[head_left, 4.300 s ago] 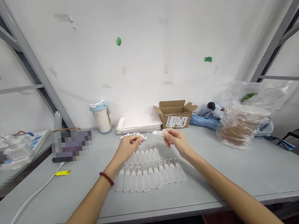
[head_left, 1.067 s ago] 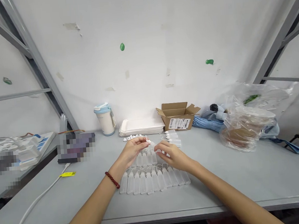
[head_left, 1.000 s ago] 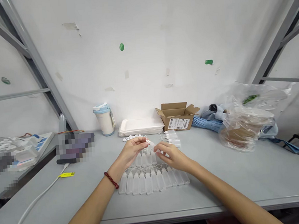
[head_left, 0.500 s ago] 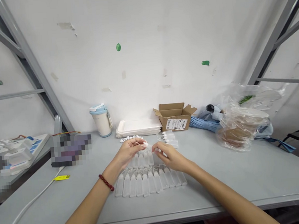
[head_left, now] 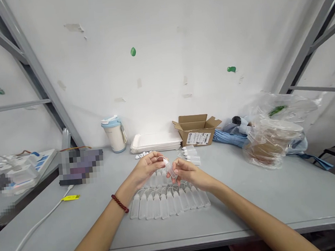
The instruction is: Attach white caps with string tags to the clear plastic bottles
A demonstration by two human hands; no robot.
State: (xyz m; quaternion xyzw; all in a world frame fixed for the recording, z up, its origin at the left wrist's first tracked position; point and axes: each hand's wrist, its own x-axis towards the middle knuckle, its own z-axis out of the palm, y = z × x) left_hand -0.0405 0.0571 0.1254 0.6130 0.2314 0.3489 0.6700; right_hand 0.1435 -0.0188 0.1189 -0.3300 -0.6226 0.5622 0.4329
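Above the middle of the table, my left hand [head_left: 149, 167] pinches the white cap [head_left: 165, 161] of a small translucent bottle, where a thin white cord loops up. My right hand [head_left: 187, 172] is closed on the body of that translucent bottle [head_left: 171, 171], which tilts down to the right. In front of my hands lies a row of similar translucent bottles [head_left: 164, 206] with white tops and thin cords. Behind it a shorter row [head_left: 159, 180] is partly hidden by my hands. Several small white caps [head_left: 142, 155] lie beyond my left hand.
More translucent bottles [head_left: 192, 160] lie behind my right hand. At the back stand a cup with a blue lid [head_left: 113, 135], a stack of white envelopes [head_left: 155, 142] and an open cardboard box [head_left: 198, 134]. A plastic-wrapped spool [head_left: 270, 144] is at right, a white cable [head_left: 37, 226] at left.
My right hand has moved slightly left and down to my left hand, and a translucent bottle now shows between its fingers, against the white cap in my left hand.
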